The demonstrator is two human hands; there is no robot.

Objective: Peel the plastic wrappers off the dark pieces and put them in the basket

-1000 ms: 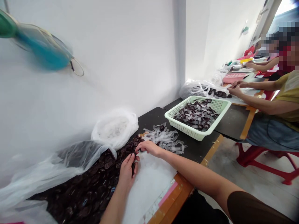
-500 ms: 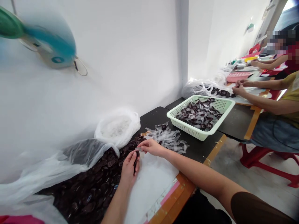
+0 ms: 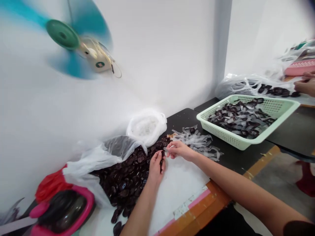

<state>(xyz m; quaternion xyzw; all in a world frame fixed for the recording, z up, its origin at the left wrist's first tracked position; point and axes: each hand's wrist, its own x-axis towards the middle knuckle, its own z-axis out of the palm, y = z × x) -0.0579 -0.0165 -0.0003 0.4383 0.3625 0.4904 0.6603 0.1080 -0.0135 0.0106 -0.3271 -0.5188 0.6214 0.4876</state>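
**Hand position.** The left hand (image 3: pixel 156 169) is curled, fingers closed on a dark piece (image 3: pixel 161 160) at the edge of the heap (image 3: pixel 125 183). The right hand (image 3: pixel 178 150) is nearly closed, thumb and fingertips pinching what appears to be a small clear scrap (image 3: pixel 169 147). The two hands are just apart, above a white sheet (image 3: pixel 179 183).

**Layout.** Clear strips (image 3: pixel 197 141) lie loose on the black surface (image 3: pixel 236 159), beyond the hands. A green basket (image 3: pixel 228 139) stands further along, holding dark pieces with clear strips among them (image 3: pixel 241 119). A plastic bag (image 3: pixel 118 152) borders the heap.

**Status.** Judged by volume, most pieces lie in the heap; a smaller load lies in the basket. A co-worker's hand (image 3: pixel 306 86) shows at the right edge.
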